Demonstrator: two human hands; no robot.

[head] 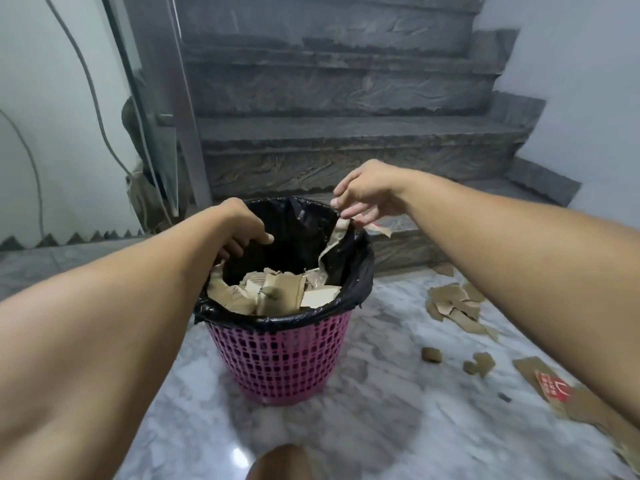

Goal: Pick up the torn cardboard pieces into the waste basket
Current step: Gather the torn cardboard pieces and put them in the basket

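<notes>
— Hands at the pink waste basket: what are they doing?

— Left hand curls over the near rim, its grasp unclear; right hand pinches a torn cardboard strip at the far rim. More cardboard pieces lie on the marble floor, right of the basket.

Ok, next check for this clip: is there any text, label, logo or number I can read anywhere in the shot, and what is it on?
None can be read.
Red printed patch with white marks on a cardboard piece lying on the floor at right: too blurred to read.
Small red mark on the cardboard strip under the right hand: too small to tell.
Waste basket and its black bag: no text shows.
</notes>
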